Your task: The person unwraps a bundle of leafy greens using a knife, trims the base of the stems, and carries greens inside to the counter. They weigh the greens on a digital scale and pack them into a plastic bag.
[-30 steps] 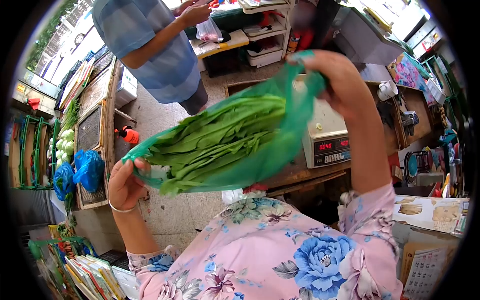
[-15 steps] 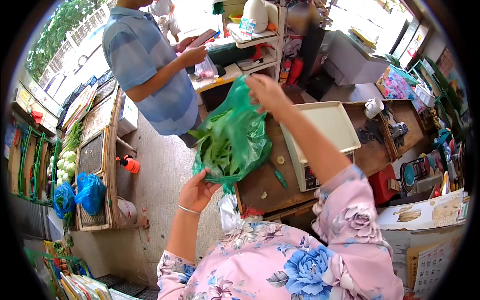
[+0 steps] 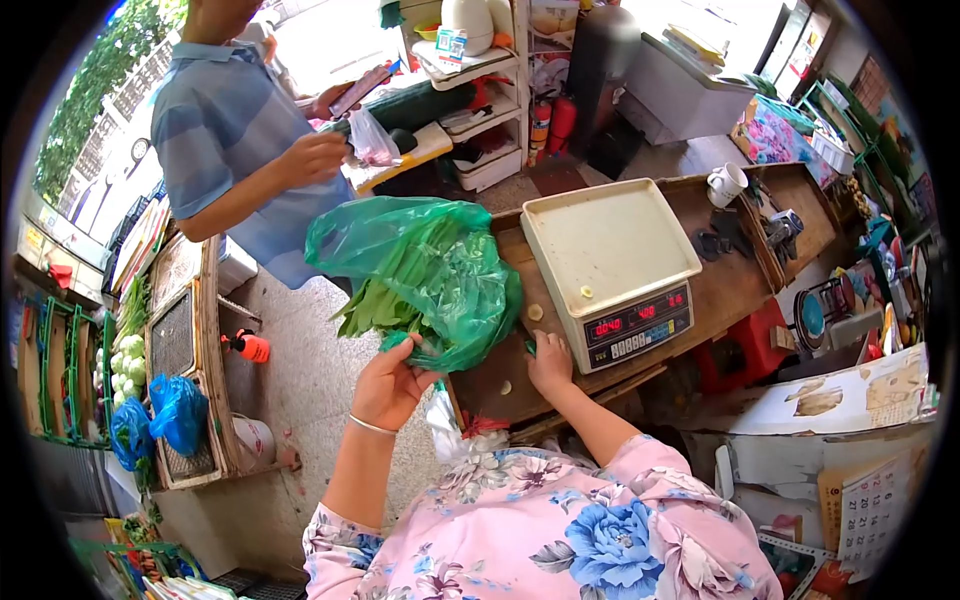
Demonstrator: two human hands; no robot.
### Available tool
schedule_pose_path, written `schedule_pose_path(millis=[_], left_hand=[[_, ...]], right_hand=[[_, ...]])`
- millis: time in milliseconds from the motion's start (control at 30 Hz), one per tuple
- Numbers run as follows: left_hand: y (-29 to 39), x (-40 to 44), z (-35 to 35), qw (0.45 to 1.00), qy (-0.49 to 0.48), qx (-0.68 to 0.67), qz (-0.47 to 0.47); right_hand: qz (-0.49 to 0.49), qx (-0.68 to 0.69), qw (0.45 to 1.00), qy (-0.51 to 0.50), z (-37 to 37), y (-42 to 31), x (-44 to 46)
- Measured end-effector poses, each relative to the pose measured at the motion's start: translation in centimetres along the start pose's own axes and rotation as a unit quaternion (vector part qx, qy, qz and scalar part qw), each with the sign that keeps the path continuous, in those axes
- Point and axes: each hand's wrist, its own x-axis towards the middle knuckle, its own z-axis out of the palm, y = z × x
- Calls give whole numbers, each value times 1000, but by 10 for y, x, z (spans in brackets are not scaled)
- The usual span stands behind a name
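My left hand (image 3: 388, 385) grips the lower edge of a green plastic bag (image 3: 485, 300) and supports it from beneath. Leafy greens (image 3: 405, 290) lie inside the bag, some leaf ends poking out at its left side. My right hand (image 3: 550, 362) is down on the wooden table (image 3: 485, 392), its fingers closed round a small green item that is mostly hidden. Just right of that hand is a digital scale (image 3: 615, 265) with a bare tray and lit red digits. Small pale slices (image 3: 535, 312) lie on the wood near my right hand.
Another person (image 3: 230, 150) stands across at the left, holding a phone and a small clear bag (image 3: 372, 138). A white mug (image 3: 727, 184) is behind the scale. Blue bags (image 3: 180, 415) hang at the left stand. Red fire extinguishers (image 3: 562, 122) stand at the back.
My right hand has let go of the green bag and moved down to the table, closing on the small green item. The bag has sunk to the left, its top folded over the greens.
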Motion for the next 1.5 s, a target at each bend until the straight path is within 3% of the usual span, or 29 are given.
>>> schedule_pose_path(millis=[200,300,400,467,600,733,800,867,933,1033,1133,1333,1400,1500], left_hand=[[-12,8,17,1000,-5,-17,-13],[-22,11,22,999,20,-8,-28],[-30,13,26,999,27,-18,-25],[-40,13,24,997,65,-39,-4],[-57,9,11,994,88,-65,10],[-72,0,9,987,120,-101,27],[-80,-6,7,984,123,-120,47],[-86,-12,8,979,138,-148,37],[-93,-16,8,976,154,-145,44],[-102,-19,-2,978,130,-155,50],[-103,-21,-7,985,103,-133,49],[-110,-39,-46,997,28,-64,11],[-100,-72,-67,998,17,-55,-2],[-71,-144,-114,999,42,-11,6]], right_hand=[[25,13,1000,-12,-2,18,-18],[-6,93,996,-16,-17,30,-44],[33,191,980,-54,-24,43,-70],[115,284,950,-61,-26,52,-83],[97,312,938,-117,-26,65,-87],[43,376,898,-226,-15,71,-77],[66,453,824,-333,-5,69,-76],[45,480,800,-358,-2,57,-80],[-40,433,799,-415,-7,44,-80],[-26,442,763,-470,5,32,-93],[-113,383,783,-477,20,28,-105],[-69,303,821,-478,38,-13,-137],[-81,322,808,-487,44,-45,-155],[-78,227,811,-534,72,-85,-182]])
